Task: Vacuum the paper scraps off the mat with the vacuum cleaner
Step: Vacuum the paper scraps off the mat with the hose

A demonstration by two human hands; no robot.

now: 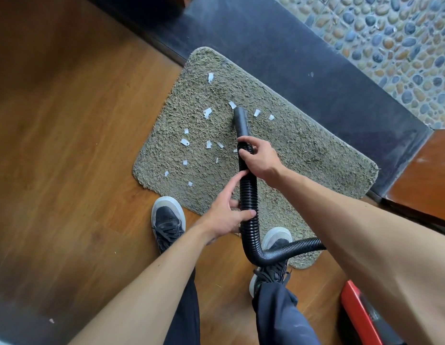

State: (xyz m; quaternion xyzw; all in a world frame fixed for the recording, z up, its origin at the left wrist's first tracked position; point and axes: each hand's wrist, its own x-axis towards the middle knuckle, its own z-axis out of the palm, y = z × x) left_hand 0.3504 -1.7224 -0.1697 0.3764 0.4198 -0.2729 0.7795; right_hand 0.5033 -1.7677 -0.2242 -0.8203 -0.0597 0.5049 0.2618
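- Head view is given from above: a shaggy grey-green mat [303,145] is seen lying on a wooden floor [67,145], with its far long edge against a dark stone step [303,66].
- The black ribbed hose [250,205] of the vacuum cleaner is gripped by both hands. The right hand [261,160] is closed around the hose just behind the smooth nozzle [241,120]; the left hand [226,215] is wrapped more loosely around it lower down, thumb across the front.
- The nozzle mouth is held at or just above the pile near the middle of the mat, and one scrap [232,104] is found right at its tip, at about 11 o'clock from it.
- Most paper scraps [184,142] are still left on the mat: a loose cluster is spread from 8 to 10 o'clock of the nozzle, one lies alone near the far corner at 11 o'clock, and two lie close by at 3 o'clock.
- The mat's right half, from 3 to 5 o'clock of the nozzle, is seen free of scraps; whether it was cleaned cannot be told.
- The task is judged to be at an early stage, with well over a dozen scraps left.
- A red body [360,317], probably the cleaner itself, is glimpsed at 5 o'clock, beside the right shoe [273,247].
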